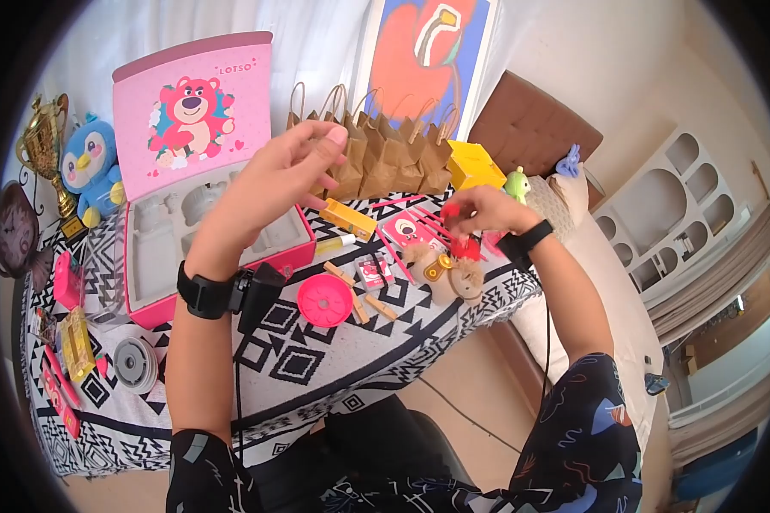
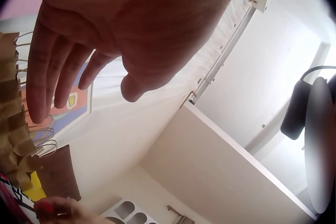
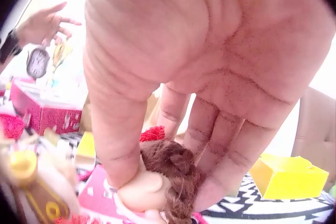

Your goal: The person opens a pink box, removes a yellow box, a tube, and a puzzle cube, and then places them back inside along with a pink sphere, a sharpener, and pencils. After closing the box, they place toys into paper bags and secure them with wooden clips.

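Note:
My left hand [image 1: 269, 175] is raised over the pink box [image 1: 308, 254], fingers loosely extended and holding nothing. In the left wrist view the left hand [image 2: 105, 29] has its fingers pointing down, apart from the paper bags [image 2: 13, 113]. At the table's right side my right hand [image 1: 488, 211] grips a small doll. The right wrist view shows the doll's brown hair [image 3: 176, 166] between the thumb and fingers, with a red piece [image 3: 152, 133] beside it. Close below that hand lie light-brown fluffy dolls or plush toys [image 1: 466, 280] with a gold part [image 1: 437, 267].
Brown paper bags [image 1: 393, 162] line the back, with a yellow box [image 1: 475, 165] beside them. A pink round dish [image 1: 323, 300], wooden pieces [image 1: 381, 308] and a small yellow box [image 1: 347, 219] lie mid-table. Left stand a blue plush [image 1: 94, 162] and a trophy [image 1: 47, 158].

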The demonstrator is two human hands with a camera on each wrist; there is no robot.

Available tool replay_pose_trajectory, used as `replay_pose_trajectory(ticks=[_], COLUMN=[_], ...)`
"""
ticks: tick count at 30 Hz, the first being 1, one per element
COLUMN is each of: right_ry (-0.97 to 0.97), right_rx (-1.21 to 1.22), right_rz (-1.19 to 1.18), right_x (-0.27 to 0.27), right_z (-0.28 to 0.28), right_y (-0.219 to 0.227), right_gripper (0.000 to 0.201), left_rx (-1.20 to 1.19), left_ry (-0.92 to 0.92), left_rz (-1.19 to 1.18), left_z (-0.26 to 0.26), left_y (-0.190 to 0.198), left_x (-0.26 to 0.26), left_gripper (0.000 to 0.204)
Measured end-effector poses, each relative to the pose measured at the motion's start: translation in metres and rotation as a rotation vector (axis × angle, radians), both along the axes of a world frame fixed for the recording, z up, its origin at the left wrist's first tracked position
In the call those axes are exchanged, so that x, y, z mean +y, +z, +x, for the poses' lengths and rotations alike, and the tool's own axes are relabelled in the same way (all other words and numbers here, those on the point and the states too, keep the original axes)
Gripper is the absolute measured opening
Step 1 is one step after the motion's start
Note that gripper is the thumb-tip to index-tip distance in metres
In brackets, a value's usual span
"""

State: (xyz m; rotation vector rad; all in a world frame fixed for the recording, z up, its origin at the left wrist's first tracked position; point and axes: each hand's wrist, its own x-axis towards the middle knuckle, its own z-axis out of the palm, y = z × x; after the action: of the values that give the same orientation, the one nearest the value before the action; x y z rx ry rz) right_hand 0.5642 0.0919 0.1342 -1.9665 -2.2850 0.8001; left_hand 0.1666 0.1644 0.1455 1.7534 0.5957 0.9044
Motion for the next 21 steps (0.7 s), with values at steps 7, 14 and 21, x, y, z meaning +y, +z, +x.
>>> replay_pose_trajectory(ticks=[7, 14, 21], right_ry=[-0.186, -0.105, -0.139], right_rx=[0.738, 0.917, 1.009], right_rz=[0.367, 0.496, 0.481], right_x=[0.0, 0.0, 0.002], right_z=[-0.056, -0.133, -0.148], right_y=[0.059, 0.069, 0.071], right_gripper=[0.044, 0.05, 0.048], left_rx=[0.061, 0.114, -0.055], left_ry=[-0.097, -0.163, -0.213], left_rz=[0.033, -0.045, -0.171], left_z=[0.016, 0.028, 0.029], left_y=[-0.012, -0.017, -0.025], left_x=[-0.005, -0.012, 0.0], left_gripper=[0.049, 0.051, 0.038])
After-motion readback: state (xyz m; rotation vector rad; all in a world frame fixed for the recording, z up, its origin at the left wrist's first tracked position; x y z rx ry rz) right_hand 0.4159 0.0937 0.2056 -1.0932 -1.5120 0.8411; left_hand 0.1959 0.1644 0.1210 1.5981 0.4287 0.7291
